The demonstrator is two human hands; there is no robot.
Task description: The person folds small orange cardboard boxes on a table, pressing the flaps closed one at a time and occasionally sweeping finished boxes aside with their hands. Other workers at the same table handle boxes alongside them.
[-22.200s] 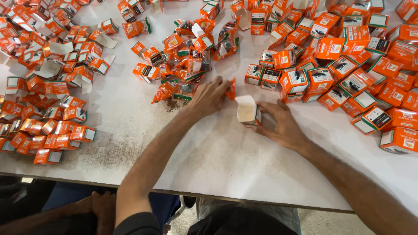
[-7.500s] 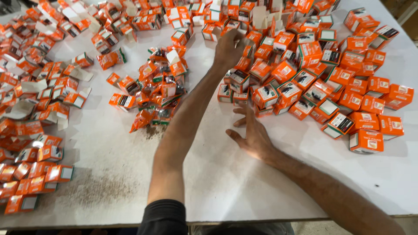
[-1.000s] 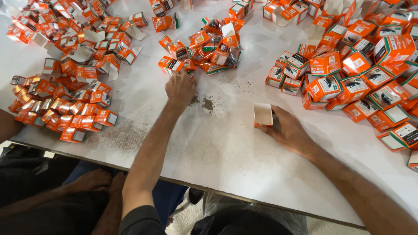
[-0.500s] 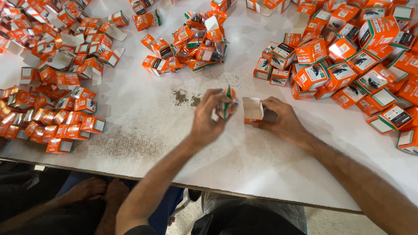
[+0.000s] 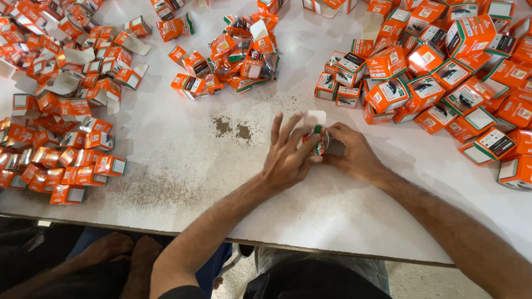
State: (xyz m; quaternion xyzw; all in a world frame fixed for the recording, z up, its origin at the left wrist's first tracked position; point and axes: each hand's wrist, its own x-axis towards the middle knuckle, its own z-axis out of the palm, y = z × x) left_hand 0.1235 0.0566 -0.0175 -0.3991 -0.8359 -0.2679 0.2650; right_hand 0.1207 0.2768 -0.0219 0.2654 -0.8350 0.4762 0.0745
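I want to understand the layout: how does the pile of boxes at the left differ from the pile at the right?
The left pile holds smaller boxes, many open or flattened; the right pile holds larger boxes, mostly closed. Left boxes are nearly all orange; right boxes also show white, green and black faces. Both lie on the white table.

Bare counter (image 5: 166, 138) lies open around both hands; orange box piles (image 5: 61, 111) left, (image 5: 443, 72) right and foil packets (image 5: 244, 52) ahead block passage.
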